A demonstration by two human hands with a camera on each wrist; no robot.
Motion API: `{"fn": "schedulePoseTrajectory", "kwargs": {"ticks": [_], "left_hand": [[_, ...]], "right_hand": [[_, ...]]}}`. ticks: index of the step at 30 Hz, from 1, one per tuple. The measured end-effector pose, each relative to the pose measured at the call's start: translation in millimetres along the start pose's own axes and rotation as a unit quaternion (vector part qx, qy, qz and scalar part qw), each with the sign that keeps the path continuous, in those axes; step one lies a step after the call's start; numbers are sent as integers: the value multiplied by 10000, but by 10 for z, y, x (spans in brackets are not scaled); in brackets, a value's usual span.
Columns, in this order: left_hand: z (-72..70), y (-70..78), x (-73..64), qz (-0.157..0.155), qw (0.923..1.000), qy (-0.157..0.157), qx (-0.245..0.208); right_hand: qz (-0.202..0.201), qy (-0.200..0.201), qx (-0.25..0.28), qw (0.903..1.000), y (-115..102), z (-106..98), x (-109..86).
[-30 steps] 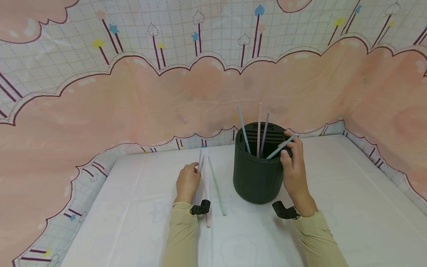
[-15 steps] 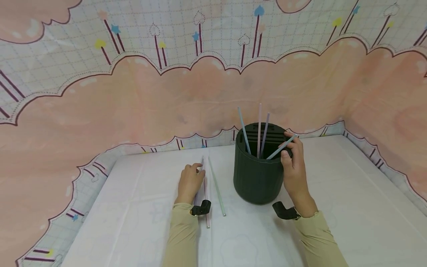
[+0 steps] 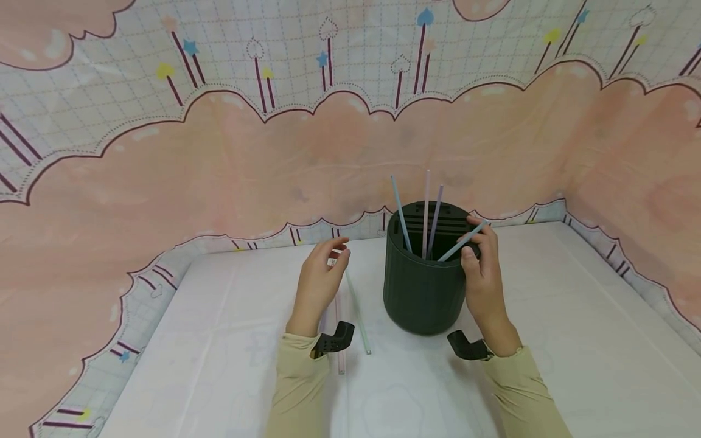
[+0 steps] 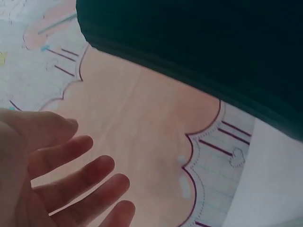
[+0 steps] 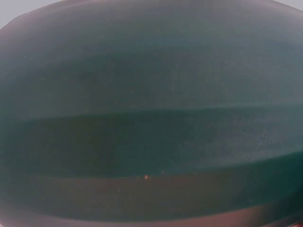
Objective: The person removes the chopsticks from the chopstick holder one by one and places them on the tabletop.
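My right hand [image 3: 484, 286] grips the right rim of a dark green round container [image 3: 421, 298], whose outer wall fills the right wrist view. Several straws stand in it: a blue straw [image 3: 401, 213], a pink straw [image 3: 425, 213], a purple straw [image 3: 435, 219], and another blue straw [image 3: 457, 245] that leans right across the rim by my fingers. My left hand [image 3: 319, 283] hovers left of the container with loosely bent fingers; the left wrist view shows nothing between them. Below it on the table lie a green straw [image 3: 358, 313] and a pink straw [image 3: 342, 356], partly hidden by hand and wrist.
A white cloth [image 3: 230, 365] covers the table. Behind and at both sides rises a peach backdrop [image 3: 301, 170] with printed candles and stars. A slatted cover [image 3: 446, 216] lies over the back part of the container's mouth.
My left hand was down at the straws with its fingertips on them; it has risen up and away, fingers loosened. My right hand and the container have stayed put.
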State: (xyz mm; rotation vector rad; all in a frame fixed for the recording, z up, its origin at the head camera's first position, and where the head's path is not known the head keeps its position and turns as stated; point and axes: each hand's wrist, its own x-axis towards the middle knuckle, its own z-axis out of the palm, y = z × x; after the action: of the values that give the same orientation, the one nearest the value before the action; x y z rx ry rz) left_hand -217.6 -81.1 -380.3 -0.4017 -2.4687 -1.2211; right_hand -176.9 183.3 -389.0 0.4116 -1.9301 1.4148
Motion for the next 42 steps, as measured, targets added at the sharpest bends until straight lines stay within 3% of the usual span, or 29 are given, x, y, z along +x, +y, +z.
{"fn": "schedulePoseTrajectory", "kwargs": {"ticks": [10, 17, 30, 37, 42], "left_hand": [[33, 246, -3, 433, 9981, 7, -443], [101, 370, -6, 739, 9952, -252, -586], [130, 493, -14, 1220, 9897, -414, -621], [152, 542, -39, 1418, 9871, -458, -578], [166, 570, -50, 1303, 9894, -451, -445]], "right_hand": [[-23, 15, -41, 10000, 27, 20, 18], [84, 1, -18, 10000, 43, 25, 26], [46, 9, -29, 10000, 80, 52, 63], [63, -18, 61, 10000, -155, 67, 77], [77, -18, 131, 9999, -253, 76, 84]]}}
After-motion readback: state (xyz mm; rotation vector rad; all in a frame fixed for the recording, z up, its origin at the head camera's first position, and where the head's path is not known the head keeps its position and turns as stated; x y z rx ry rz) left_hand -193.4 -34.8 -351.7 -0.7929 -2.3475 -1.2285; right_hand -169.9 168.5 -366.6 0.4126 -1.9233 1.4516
